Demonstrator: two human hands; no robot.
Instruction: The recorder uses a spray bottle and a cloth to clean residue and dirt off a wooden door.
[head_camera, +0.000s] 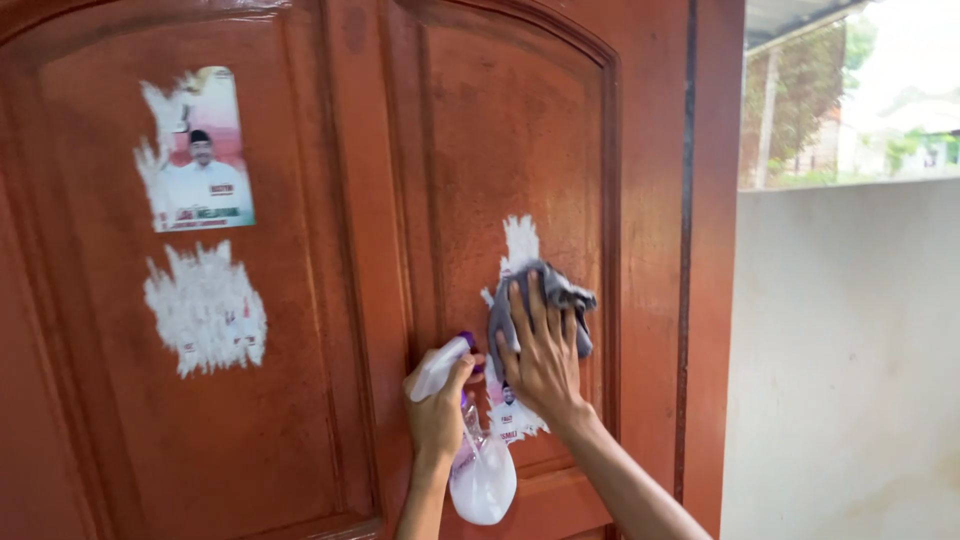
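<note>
Held low and nearest the lens, a clear spray bottle (478, 455) hangs in the left hand (437, 412), fingers wrapped tight about its neck below the white trigger head. It looks light, smooth plastic, best gripped at that neck; its long axis runs upright, nozzle aimed up-left at the door. Beside it the right hand (545, 360) lies flat, fingers spread, pressing a soft grey cloth (553, 300) onto torn sticker remains (518, 415) on the brown wooden door (340, 250).
</note>
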